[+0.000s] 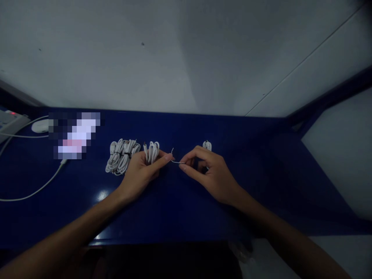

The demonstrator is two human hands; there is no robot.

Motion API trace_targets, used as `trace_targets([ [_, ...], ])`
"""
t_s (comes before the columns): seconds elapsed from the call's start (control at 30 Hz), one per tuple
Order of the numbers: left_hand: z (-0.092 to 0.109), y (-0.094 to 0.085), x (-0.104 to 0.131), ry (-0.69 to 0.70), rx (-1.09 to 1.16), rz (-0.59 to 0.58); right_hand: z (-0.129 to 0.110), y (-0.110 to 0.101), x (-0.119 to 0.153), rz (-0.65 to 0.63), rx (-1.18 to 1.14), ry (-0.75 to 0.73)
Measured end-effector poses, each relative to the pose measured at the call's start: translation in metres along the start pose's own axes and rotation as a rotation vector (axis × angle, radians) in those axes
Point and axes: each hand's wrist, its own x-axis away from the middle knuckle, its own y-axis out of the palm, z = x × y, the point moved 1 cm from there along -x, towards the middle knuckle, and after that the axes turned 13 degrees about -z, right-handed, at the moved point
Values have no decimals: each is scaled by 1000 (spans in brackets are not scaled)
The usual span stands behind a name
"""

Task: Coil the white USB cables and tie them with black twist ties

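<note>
A short thin wire, like a twist tie [178, 162], stretches between my two hands with one end bent upward. My left hand [142, 166] is closed, with thumb and forefinger pinching the tie near its bent end. A coiled white cable [153, 151] rises from the grasp of the same hand, its plug end pointing up. With thumb and fingertips my right hand [213, 170] pinches the other end of the tie. Left of my left hand lies a pile of coiled white cables [117, 157] bound with dark ties. Another white coil [207, 145] shows behind my right hand, partly hidden by it.
On the blue table [186, 209], a blurred lit screen [77, 135] lies at the left with a white cord [43, 190] running from it. A white adapter [40, 126] and a power strip [11, 120] are farther left. A pale wall [130, 69] stands behind.
</note>
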Motion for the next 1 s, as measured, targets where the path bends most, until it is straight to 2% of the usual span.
trace_targets([
  [0.43,-1,1,1,-11,-30,37,3,0,-2,32,-159,23],
  [0.8,5,6,4,4,-77,-30,6,-2,-5,58,-224,34],
  [0.9,6,7,5,15,-98,-23,5,-1,-4,88,-165,22],
  [1.0,5,7,6,32,-96,6,5,-2,-2,165,18,15],
])
